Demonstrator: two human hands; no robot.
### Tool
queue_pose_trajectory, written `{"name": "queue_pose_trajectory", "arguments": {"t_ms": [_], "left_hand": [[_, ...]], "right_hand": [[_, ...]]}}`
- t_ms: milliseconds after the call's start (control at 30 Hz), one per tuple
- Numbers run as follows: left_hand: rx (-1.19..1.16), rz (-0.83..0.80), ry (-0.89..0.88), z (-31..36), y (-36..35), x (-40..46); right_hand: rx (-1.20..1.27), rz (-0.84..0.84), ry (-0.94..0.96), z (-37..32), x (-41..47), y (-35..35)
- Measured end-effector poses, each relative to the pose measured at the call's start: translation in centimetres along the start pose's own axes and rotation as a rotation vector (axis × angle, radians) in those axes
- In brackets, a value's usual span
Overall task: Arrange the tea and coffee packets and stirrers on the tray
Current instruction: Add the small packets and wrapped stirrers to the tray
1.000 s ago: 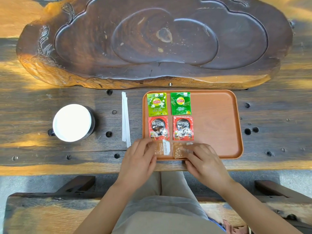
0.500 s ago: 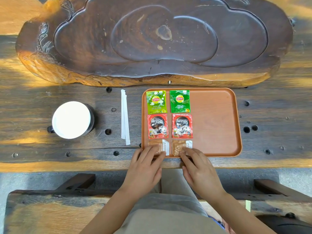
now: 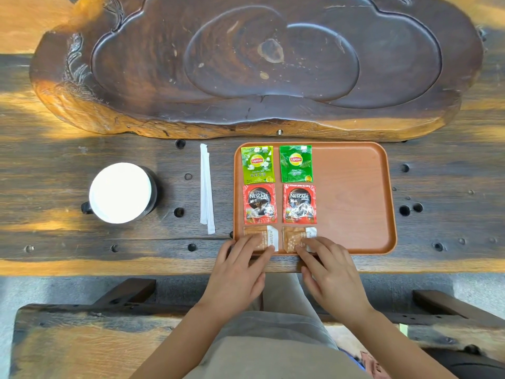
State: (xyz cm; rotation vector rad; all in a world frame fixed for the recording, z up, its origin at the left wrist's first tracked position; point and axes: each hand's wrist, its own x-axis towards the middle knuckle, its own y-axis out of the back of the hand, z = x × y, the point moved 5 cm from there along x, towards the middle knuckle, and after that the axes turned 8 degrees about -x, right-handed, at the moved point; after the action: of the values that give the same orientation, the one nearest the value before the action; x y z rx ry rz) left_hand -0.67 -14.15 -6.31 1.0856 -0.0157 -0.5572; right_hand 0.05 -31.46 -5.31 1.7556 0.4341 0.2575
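A: Looking at the tray (image 3: 355, 192), what is sitting on it?

B: Six packets are lying flat in two columns on its 9 o'clock half. Two green tea packets (image 3: 257, 164) are lying at 12 o'clock, two red coffee packets (image 3: 259, 203) are lying in the middle, and two brown sugar packets (image 3: 297, 237) are lying at 6 o'clock by the near rim.

A: What are the hands doing?

B: Both are lying palm down, fingers loosely spread. The left hand (image 3: 237, 272) is pressing its fingertips on the left brown packet, the right hand (image 3: 330, 272) on the right one. Neither is pinching anything.

A: And the stirrers?

B: The two white wrapped stirrers (image 3: 206, 187) are lying side by side on the counter (image 3: 54, 242), off the tray at its 9 o'clock. A dark mug with a white lid (image 3: 121, 192) is standing farther toward 9 o'clock, and a carved wooden slab (image 3: 259, 64) is lying at 12 o'clock.
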Motion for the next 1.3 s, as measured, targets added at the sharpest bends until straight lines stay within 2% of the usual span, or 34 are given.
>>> {"name": "queue_pose_trajectory", "arguments": {"t_ms": [100, 167, 267, 333, 500, 600, 733, 833, 1000, 1100, 1200, 1300], "left_hand": [[-0.097, 0.096, -0.026, 0.0, 1.2, -0.3], [-0.184, 0.248, 0.01, -0.6, 3.5, -0.4], [-0.236, 0.485, 0.225, -3.7, 7.3, -0.1], [-0.219, 0.554, 0.362, -6.1, 9.0, 0.4], [-0.238, 0.497, 0.56, -10.4, 9.3, 2.5], [-0.273, 0.433, 0.611, -11.4, 8.0, 3.0], [-0.284, 0.422, 0.596, -12.0, 7.1, 3.0], [-0.279, 0.44, 0.585, -12.4, 7.1, 2.9], [-0.306, 0.464, 0.606, -12.5, 7.1, 3.0], [-0.323, 0.462, 0.666, -12.6, 7.1, 3.2], [-0.346, 0.454, 0.733, -12.6, 7.0, 3.5], [-0.398, 0.458, 0.77, -12.5, 7.1, 3.5]], "right_hand": [[0.011, 0.018, -0.041, -0.5, 0.9, 0.8], [0.071, 0.046, -0.087, -1.3, 2.4, 1.7], [0.193, 0.073, -0.109, -3.8, 6.4, 2.8], [0.249, 0.019, -0.099, -6.0, 9.5, 2.5], [0.285, -0.25, -0.142, -10.2, 15.2, 0.4], [0.219, -0.317, -0.176, -11.2, 16.4, -0.8], [0.112, -0.38, -0.155, -12.5, 16.6, -1.7], [0.019, -0.391, -0.148, -12.7, 16.9, -1.6], [0.023, -0.438, -0.178, -12.4, 17.3, -1.9], [0.124, -0.467, -0.291, -12.1, 17.5, -1.8], [0.281, -0.432, -0.427, -11.1, 17.4, -1.5], [0.406, -0.389, -0.479, -10.0, 16.8, -0.7]]}}
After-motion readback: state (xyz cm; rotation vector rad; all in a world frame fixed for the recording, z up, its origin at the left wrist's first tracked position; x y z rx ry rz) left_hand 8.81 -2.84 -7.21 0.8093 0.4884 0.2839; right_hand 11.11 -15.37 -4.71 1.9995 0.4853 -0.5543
